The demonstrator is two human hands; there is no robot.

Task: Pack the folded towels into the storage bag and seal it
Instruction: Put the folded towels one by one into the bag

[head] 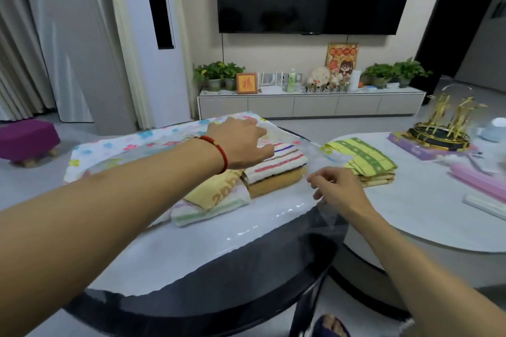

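Towels lie on the dark round worktop (219, 306), apparently inside the clear storage bag (208, 249), though the film is too glassy to be sure it covers them. Taking the striped towel (284, 157) as landmark: it sits on top of a tan folded towel (276, 182). Just beside that pair, toward the person, a yellow towel with brown lettering (216, 193) rests on a pale pastel-striped towel (208, 212). Beyond the striped towel, a flower-printed part of the bag (131, 145) spreads across the far side of the worktop.

The left hand (241, 142), with a red cord bracelet (220, 154) at the wrist, lies palm down over the far edge of the striped towel, fingers spread and flat; its grip is apart, closed on nothing. The right hand (336, 189) is on the other side of the striped towel, fingers curled together over the bag's clear film; whether the grip actually pinches the plastic I cannot tell.

Past the right hand, away from the striped towel, a yellow-green patterned towel (364, 161) lies folded on the white worktop (427, 213), outside the bag.
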